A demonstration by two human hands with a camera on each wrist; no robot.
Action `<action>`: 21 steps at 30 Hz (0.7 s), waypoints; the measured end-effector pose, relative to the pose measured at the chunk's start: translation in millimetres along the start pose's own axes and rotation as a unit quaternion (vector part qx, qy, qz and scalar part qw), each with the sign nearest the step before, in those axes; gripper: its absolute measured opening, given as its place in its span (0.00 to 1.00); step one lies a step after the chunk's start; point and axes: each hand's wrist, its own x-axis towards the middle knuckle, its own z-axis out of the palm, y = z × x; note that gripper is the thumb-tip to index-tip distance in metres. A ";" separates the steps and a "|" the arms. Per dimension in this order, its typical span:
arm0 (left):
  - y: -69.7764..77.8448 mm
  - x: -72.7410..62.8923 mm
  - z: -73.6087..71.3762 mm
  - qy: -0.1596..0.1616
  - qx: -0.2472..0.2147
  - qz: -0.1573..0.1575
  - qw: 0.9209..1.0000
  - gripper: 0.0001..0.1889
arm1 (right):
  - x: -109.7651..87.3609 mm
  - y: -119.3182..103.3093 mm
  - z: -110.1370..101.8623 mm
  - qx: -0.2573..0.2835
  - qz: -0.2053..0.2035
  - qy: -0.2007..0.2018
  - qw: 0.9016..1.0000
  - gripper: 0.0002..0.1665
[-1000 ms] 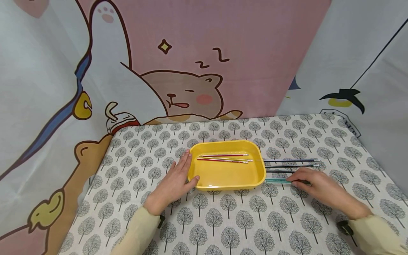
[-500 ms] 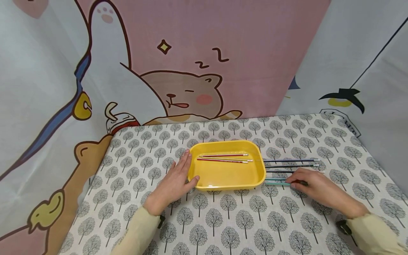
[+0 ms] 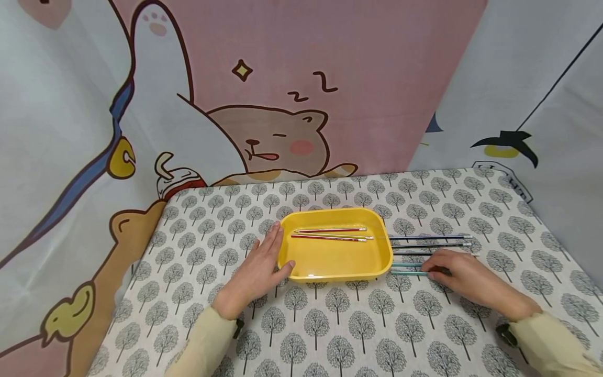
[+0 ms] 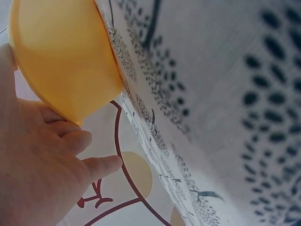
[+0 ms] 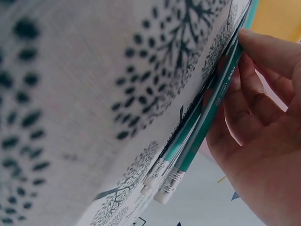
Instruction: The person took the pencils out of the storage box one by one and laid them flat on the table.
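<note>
A yellow plastic tray point(image 3: 339, 275) stands mid-table, holding two red pencils point(image 3: 332, 230) and a yellow-green one point(image 3: 346, 235). My left hand point(image 3: 256, 275) rests against its left end, fingers fairly straight along the wall and thumb at the near corner; the left wrist view shows fingertips at the yellow wall point(image 4: 70, 61). To the right of the tray, my right hand point(image 3: 459, 269) pinches a green pencil point(image 5: 214, 106) between thumb and fingers, close over the cloth. A second green pencil point(image 5: 181, 136) lies just behind it, eraser ends side by side.
Three dark pencils point(image 3: 431, 237) lie roughly parallel behind the green ones, right of the tray. A tree-print cloth point(image 3: 339, 330) covers the table. Cartoon-printed curtains point(image 3: 377, 104) hang along the back and both sides.
The two green pencils, close together a second ago, now lie apart, the pinched one nearer the person. My right hand has shifted slightly; the left hand and tray stay put.
</note>
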 end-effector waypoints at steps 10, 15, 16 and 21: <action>0.2 -0.7 -0.2 -0.001 -0.004 -0.001 1.000 0.44 | 2.2 -1.2 0.1 -0.014 0.008 -0.002 1.000 0.14; 0.8 -1.2 -0.5 -0.001 -0.006 -0.002 1.000 0.44 | 2.7 -1.4 0.3 -0.025 0.000 0.001 1.000 0.15; 0.8 -1.1 -0.5 -0.001 -0.005 -0.002 1.000 0.44 | 2.8 -1.5 0.5 -0.027 -0.001 0.001 1.000 0.15; 0.9 -0.8 -0.5 -0.002 -0.004 -0.002 1.000 0.44 | 2.5 -1.8 0.8 -0.029 -0.003 0.002 1.000 0.15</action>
